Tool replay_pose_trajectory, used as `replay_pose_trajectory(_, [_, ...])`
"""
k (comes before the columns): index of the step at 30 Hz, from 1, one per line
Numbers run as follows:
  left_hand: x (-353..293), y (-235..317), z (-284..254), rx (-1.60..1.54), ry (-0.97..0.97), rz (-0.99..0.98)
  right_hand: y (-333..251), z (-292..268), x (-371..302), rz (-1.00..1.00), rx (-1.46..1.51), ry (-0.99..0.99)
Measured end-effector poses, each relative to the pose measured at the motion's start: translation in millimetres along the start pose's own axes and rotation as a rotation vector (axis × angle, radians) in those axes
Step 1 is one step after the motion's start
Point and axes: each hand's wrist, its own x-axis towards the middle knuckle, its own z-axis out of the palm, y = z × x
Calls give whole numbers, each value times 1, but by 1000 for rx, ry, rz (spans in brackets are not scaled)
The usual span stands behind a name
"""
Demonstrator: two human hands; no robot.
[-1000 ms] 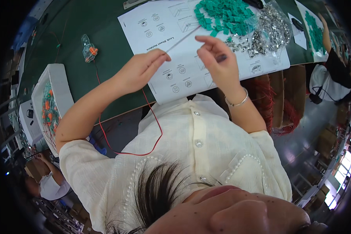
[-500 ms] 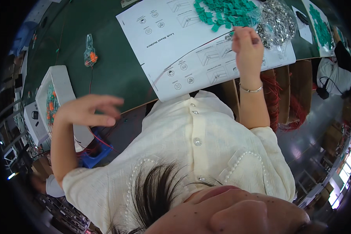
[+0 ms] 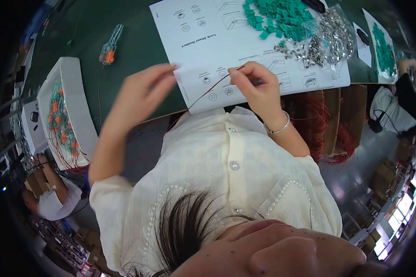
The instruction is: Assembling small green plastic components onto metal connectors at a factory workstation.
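Over the lower edge of a printed white sheet (image 3: 205, 53), my right hand (image 3: 259, 90) pinches a thin red and black wire (image 3: 211, 88). The wire slants down leftward past the sheet's near corner and over the table edge. My left hand (image 3: 145, 92), somewhat blurred, is over the green table (image 3: 92, 99) just left of the sheet. Its fingers stretch toward the wire, thumb apart from them, and it holds nothing. Beyond my right hand lie a heap of small green plastic pieces (image 3: 282, 18) and a clear bag of small silver metal parts (image 3: 333, 34), some spilled on the sheet.
A white foam tray (image 3: 81, 106) at left holds clear-and-orange pieces with red wires. A similar wired piece (image 3: 107, 56) lies on the table. Boxes of red wire bundles (image 3: 316, 120) stand below the right table edge. Another person (image 3: 55, 194) is at far left.
My right hand has come left and nearer from beside the metal parts, pinching the wire. My left hand has moved right, from near the foam tray toward the sheet.
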Motion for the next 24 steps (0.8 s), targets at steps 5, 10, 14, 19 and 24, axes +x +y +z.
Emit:
replay_pose_trajectory(5, [25,15,106,-648,-109,125,-2,-8,-2,-27,-103,53])
replay_pose_trajectory(10, [32,13,132,-704,-152,33,-4,-29,0,17,-36,111])
replay_pose_trajectory(14, [32,17,131,-838,-199,-37,-2,-38,4,101,52,49])
replay_pose_trajectory(19, [41,23,127,-800,-127,51,2,-33,10,170,189,0])
replay_pose_trajectory(24, [42,21,129,-876,-107,68,5,-29,10,210,266,24])
